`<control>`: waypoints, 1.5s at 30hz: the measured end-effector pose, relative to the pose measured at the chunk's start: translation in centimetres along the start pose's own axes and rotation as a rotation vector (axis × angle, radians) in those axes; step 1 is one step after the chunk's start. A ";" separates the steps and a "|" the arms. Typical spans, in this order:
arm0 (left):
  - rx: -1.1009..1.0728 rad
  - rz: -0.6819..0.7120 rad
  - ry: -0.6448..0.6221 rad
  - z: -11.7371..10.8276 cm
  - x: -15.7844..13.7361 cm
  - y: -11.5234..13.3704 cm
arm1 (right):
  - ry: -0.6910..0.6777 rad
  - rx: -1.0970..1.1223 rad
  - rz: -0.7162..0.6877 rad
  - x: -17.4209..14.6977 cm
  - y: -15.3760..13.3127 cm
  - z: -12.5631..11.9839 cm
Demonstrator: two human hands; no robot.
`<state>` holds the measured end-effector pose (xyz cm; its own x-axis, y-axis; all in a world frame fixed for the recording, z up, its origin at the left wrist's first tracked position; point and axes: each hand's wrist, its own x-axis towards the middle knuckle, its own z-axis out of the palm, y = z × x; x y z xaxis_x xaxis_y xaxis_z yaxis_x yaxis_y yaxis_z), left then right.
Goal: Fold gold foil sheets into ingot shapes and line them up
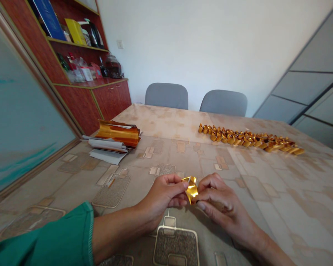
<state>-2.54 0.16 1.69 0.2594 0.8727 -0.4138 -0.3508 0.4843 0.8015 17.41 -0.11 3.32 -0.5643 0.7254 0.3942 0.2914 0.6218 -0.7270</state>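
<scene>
A small piece of shiny gold foil paper, creased and partly folded, is held up between my hands just above the table. My left hand pinches its left side between thumb and fingers. On its right side, the bent fingers and thumb of my right hand close on the lower edge. To the far right lie rows of folded gold foil pieces, packed close together. At the left is a loose curled stack of gold foil sheets, with white-backed sheets beside it.
The table has a patterned cover. Two grey chairs stand at its far side, before a white wall. A red-brown cabinet with bottles and boxes stands at the back left, next to a glass panel.
</scene>
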 end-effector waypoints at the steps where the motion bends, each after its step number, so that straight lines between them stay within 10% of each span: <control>1: -0.017 -0.009 0.005 0.0 0.0 0.0 | 0.004 -0.027 -0.018 0.0 0.0 0.0; 15: 0.112 0.131 -0.016 0.2 -0.2 -0.1 | 0.113 0.262 0.359 -0.2 1.2 1.9; 26: 0.069 0.081 -0.012 0.1 -0.1 0.6 | 0.042 -0.376 -0.208 -0.3 -0.5 0.6; 33: 0.095 0.017 0.019 0.1 0.1 0.2 | -0.061 -0.236 -0.031 0.2 -0.4 1.4; 45: 0.078 0.058 -0.004 0.6 -0.3 -0.1 | 0.183 0.124 0.269 0.2 0.4 2.2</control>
<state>-2.05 -0.16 1.92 0.2446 0.8988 -0.3637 -0.2945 0.4263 0.8553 15.71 -0.38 1.92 -0.3286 0.9065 0.2651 0.3083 0.3682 -0.8771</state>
